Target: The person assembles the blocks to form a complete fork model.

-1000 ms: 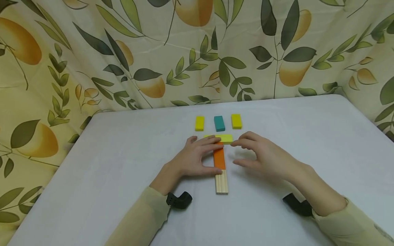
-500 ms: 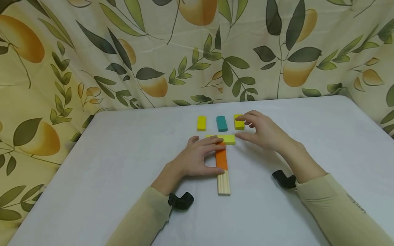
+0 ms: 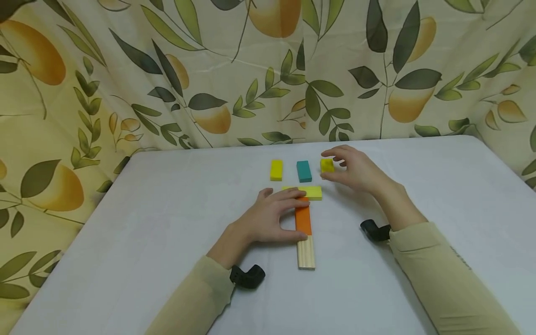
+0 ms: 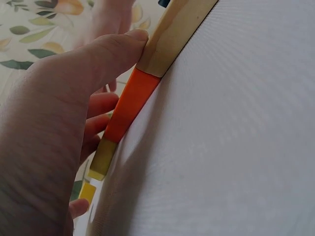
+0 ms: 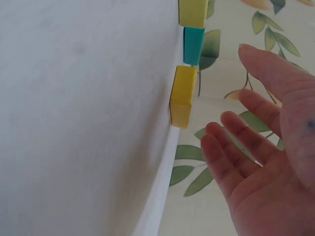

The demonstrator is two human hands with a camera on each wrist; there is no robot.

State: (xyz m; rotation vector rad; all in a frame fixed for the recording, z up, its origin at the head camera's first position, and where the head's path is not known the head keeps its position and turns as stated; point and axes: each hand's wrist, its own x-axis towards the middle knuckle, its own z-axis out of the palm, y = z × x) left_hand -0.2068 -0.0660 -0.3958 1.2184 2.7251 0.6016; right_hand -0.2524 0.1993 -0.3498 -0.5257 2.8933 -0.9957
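The left hand (image 3: 270, 217) rests over a column of blocks, its thumb at the joint between the orange block (image 3: 303, 221) and the plain wooden block (image 3: 306, 253). Its other fingertips touch the top of the orange block and the light yellow block (image 3: 313, 192) lying crosswise above it. The right hand (image 3: 356, 170), thumb and fingers apart, is around the right-hand yellow block (image 3: 327, 165); in the right wrist view a gap separates the hand (image 5: 261, 142) from that yellow block (image 5: 183, 96), which stands on the cloth.
A teal block (image 3: 304, 171) and another yellow block (image 3: 276, 170) lie left of the right hand, beyond the crosswise block. White cloth (image 3: 167, 209) covers the table, and a patterned curtain (image 3: 251, 70) hangs behind its far edge.
The right hand has moved away from beside the crosswise block, up to the far right yellow block. The left hand has stayed on the column. The view has shifted slightly.
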